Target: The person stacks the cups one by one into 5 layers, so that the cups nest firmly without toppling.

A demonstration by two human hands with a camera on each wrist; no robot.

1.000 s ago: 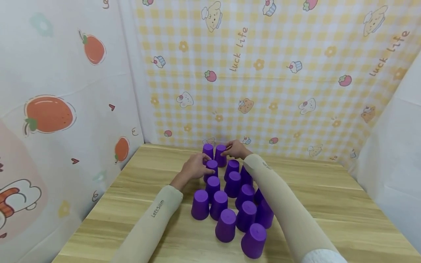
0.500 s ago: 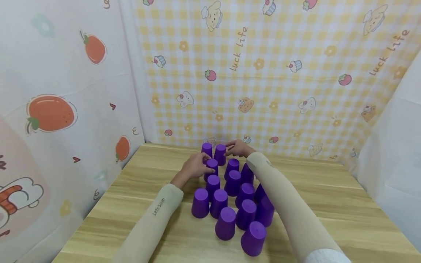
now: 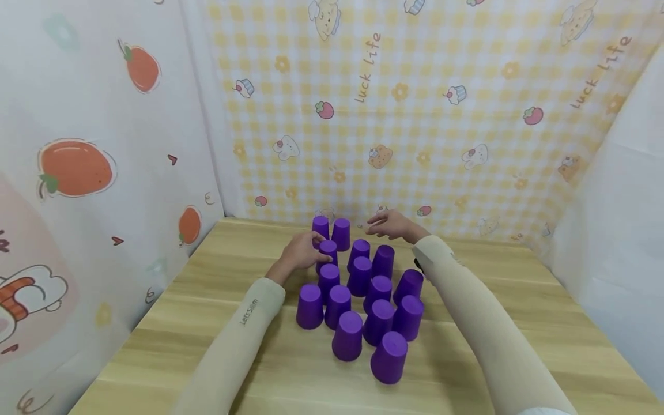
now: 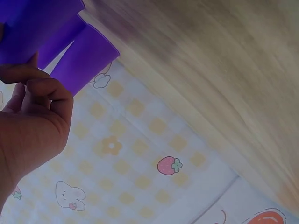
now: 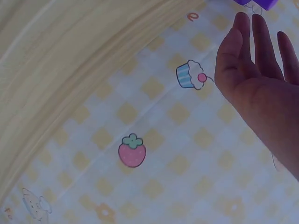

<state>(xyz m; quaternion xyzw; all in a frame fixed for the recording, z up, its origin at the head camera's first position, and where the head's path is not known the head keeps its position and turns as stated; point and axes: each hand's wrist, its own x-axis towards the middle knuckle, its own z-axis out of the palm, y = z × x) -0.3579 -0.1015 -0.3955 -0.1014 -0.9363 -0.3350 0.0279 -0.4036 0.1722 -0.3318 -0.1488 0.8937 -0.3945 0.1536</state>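
In the head view, my left hand (image 3: 301, 252) is at a purple cup (image 3: 328, 248) in the left row, thumb on its near side and fingers on its far side. The left wrist view has curled fingers against a purple cup (image 4: 37, 28). My right hand (image 3: 393, 223) hovers with loose fingers, apart from the cups, to the right of the back purple cup (image 3: 340, 234). Spread fingers with nothing between them appear on that hand (image 5: 261, 79) in the right wrist view. All the cups stand upside down.
Several more upside-down purple cups stand close together toward the front, such as the nearest cup (image 3: 389, 357) and the front-left cup (image 3: 310, 306). The wooden table (image 3: 171, 340) meets a yellow checked cloth (image 3: 441, 132) behind and a white printed cloth (image 3: 155, 127) at left.
My right hand has let go of the back right cup and moved away to the right. My left hand stays at its cup. The view has shifted slightly.
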